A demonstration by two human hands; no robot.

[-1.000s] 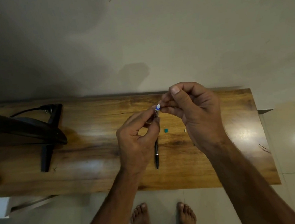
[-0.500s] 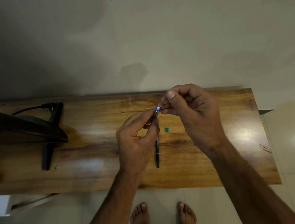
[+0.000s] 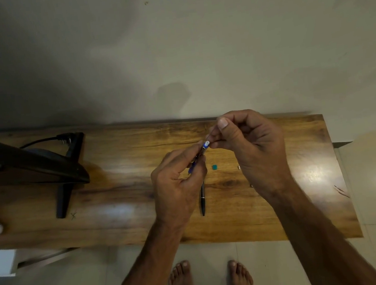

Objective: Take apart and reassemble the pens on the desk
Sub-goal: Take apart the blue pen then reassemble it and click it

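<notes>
Left hand [image 3: 178, 186] grips pen [image 3: 203, 151] mid-barrel; right hand [image 3: 248, 144] pinches its white end. Probably light, stiff, slippery; hold near joint.

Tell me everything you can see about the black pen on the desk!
The black pen is slim, dark and shiny, with a thin pale ring near its middle and a pointed tip toward the near edge. It lies flat on the wooden desk. Its far end is hidden behind the left hand; no hand grips it.
</notes>
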